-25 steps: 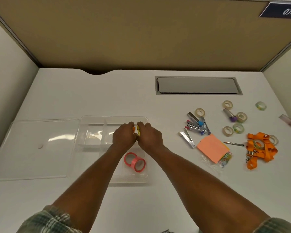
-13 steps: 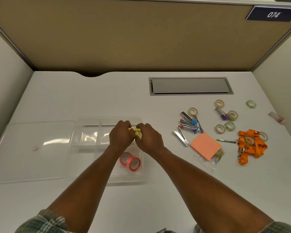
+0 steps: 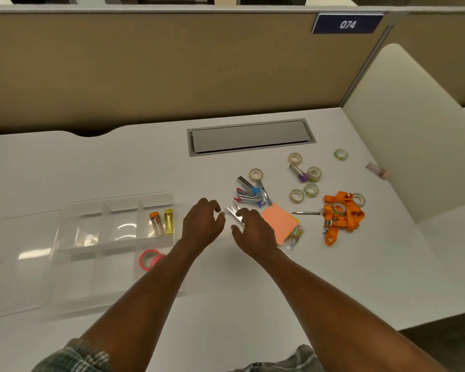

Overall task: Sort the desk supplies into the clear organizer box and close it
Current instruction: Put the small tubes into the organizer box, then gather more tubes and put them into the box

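Now our left hand (image 3: 203, 224) and right hand (image 3: 254, 233) hang side by side, fingers loose and holding nothing, over a silver stapler (image 3: 233, 212) on the worktop (image 3: 118, 162).

Bare forearms (image 3: 151, 291) emerge from short plaid sleeves (image 3: 75, 357) in muted green and white.

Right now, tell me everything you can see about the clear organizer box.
The clear organizer box is a shallow, see-through plastic tray, open, lying flat on the white desk. Dividers split it into compartments. The back right one holds an orange-tipped item and a yellow item; the front right one holds pink tape rolls. Its lid lies flat beside it on the left. The left forearm passes over its front right corner.
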Demonstrator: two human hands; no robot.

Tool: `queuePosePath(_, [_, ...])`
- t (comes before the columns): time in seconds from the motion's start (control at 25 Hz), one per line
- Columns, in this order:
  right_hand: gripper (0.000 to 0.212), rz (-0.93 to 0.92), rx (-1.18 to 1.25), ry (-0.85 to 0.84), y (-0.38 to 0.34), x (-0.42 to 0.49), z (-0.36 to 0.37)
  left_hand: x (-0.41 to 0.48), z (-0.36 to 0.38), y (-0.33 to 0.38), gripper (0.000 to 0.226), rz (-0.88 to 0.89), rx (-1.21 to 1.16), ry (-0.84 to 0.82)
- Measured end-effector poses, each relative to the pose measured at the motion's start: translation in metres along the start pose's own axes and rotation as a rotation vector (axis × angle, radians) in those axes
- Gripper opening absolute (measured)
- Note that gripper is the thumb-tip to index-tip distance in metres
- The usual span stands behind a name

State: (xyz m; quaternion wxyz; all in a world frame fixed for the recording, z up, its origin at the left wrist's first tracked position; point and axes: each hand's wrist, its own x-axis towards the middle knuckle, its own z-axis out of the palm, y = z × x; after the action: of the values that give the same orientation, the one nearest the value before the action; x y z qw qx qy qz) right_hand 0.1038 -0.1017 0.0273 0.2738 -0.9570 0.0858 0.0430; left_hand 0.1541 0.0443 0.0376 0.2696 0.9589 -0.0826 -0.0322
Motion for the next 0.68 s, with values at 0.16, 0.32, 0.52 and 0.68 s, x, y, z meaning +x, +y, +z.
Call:
queuePosePath(0.16, [0.04, 0.059, 0.016, 0.011, 0.054, -0.002, -0.031, 0.002, 0.035, 0.045, 0.025, -0.004, 0.027, -0.07])
queuePosePath(0.32, [0.038, 0.092, -0.011, 0.003, 0.103, 0.001, -0.059, 0.008, 0.067, 0.086, 0.026, 0.011, 0.036, -0.118])
queuePosePath(0.52, [0.036, 0.107, -0.002, 0.037, 0.159, 0.002, -0.088, 0.016, 0.109, 0.131, 0.032, 0.086, 0.063, -0.141])
queuePosePath(0.68, [0.038, 0.065, -0.096, 0.135, 0.201, 0.004, -0.111, 0.015, 0.144, 0.15, 0.056, 0.187, 0.214, -0.235])
